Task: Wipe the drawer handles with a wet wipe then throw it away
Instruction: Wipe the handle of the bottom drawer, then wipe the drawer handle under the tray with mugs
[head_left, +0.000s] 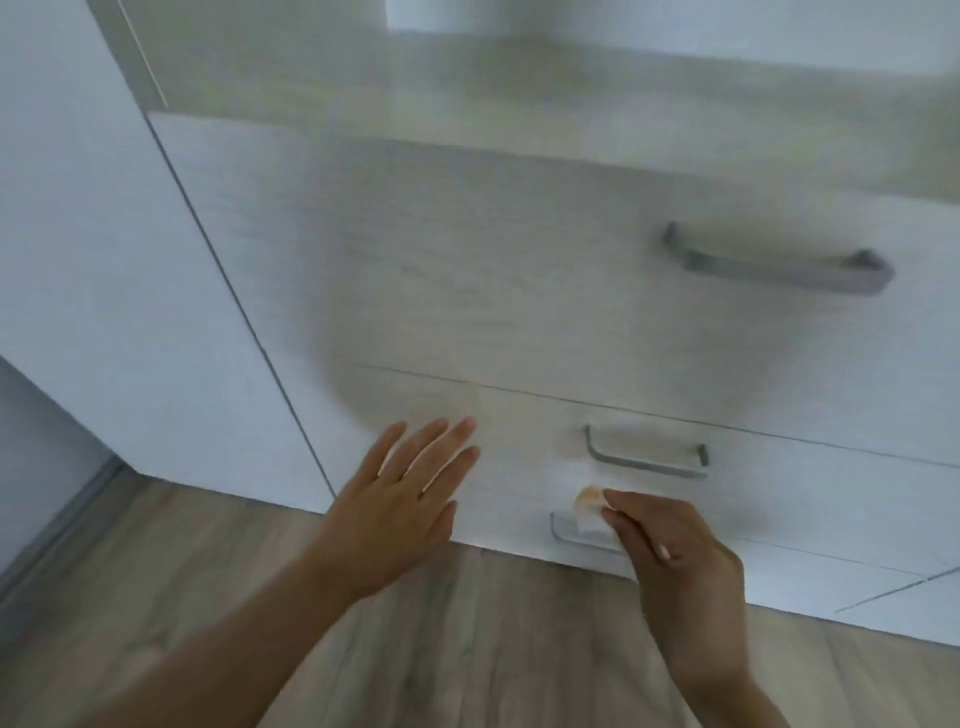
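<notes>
Your left hand was flat and wide open in the head view, its fingers straight and slightly spread, and it held nothing. Its fingertips pointed up toward the lower left part of the drawer unit, left of the handles; you could not tell whether the palm actually touched the front. Your right hand was curled, and its thumb and fingers pinched the wet wipe at the lower drawers.

That wipe was white and crumpled into a small, soft bunch, so pale that it almost merged with the light wood-grain front behind it. One fingertip showed against it as a peach-coloured spot. It sat just below the left end of the middle handle and lay over the bottom handle, whose left end alone showed; the rest was hidden by the wipe and your right hand. Blur kept you from seeing whether the wipe pressed on the metal.

All three handles were grey bars. The top handle, the largest in the frame, sat well apart from both hands on the uppermost drawer. A plain white panel stood left of the unit, and a wood-look floor ran beneath your forearms.
</notes>
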